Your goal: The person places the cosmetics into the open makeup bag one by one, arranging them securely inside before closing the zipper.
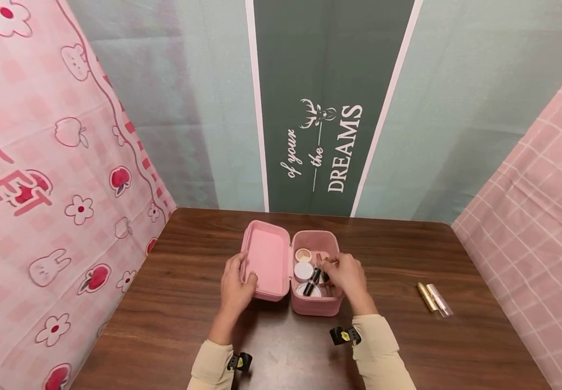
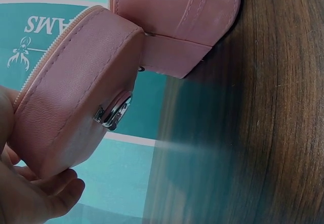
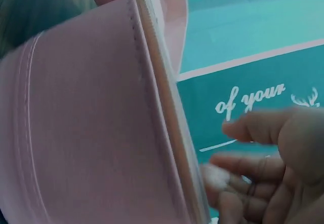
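A pink zippered cosmetic case (image 1: pixel 316 307) stands on the table with its lid (image 1: pixel 266 254) folded out to the left. My left hand (image 1: pixel 237 283) grips the lid's outer edge, fingers curled beneath it in the left wrist view. Over the right rim, my right hand (image 1: pixel 349 273) reaches into the case. In the right wrist view its thumb and forefinger stand apart beside the rim, with a blurred whitish spot near the fingertips. Inside lie a black tube (image 1: pixel 312 283), a white round jar (image 1: pixel 303 271) and a small beige-topped pot (image 1: pixel 303 255). My fingers partly hide slim brownish items.
On the brown wooden table (image 1: pixel 188 303), a gold tube (image 1: pixel 427 297) and a pale clear-ended tube (image 1: pixel 439 300) lie side by side at the right. Printed cloth hangs along the back and both sides. A metal ring fitting (image 2: pixel 117 111) hangs on the lid's outside.
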Action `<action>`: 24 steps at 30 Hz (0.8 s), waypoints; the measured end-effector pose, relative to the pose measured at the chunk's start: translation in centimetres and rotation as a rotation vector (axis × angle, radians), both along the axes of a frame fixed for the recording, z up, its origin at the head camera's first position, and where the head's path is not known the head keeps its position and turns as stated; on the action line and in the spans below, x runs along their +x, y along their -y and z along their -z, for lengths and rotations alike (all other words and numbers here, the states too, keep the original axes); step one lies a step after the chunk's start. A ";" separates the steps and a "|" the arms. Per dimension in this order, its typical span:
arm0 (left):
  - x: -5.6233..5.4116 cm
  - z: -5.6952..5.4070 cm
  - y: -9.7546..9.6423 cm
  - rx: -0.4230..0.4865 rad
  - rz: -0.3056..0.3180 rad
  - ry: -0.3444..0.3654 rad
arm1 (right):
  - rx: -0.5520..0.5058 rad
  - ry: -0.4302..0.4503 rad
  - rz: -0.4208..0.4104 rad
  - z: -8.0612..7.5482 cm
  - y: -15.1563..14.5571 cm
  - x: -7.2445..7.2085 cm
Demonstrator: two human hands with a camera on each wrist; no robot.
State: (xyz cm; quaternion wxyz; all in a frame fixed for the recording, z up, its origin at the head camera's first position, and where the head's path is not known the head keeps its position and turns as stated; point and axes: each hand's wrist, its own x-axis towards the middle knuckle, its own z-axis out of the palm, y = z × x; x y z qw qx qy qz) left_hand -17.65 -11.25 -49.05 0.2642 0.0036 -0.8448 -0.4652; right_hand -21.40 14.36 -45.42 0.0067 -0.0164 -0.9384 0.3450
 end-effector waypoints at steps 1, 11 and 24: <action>0.0 0.0 0.0 -0.001 0.003 -0.002 | 0.023 -0.025 -0.030 -0.1 -0.2 0.3; -0.2 0.1 0.1 -0.008 0.011 -0.021 | 0.133 -0.203 -0.335 0.6 -1.6 2.1; 0.1 -0.3 0.2 -0.014 0.024 0.007 | 0.183 -0.255 -0.311 1.1 -4.8 3.5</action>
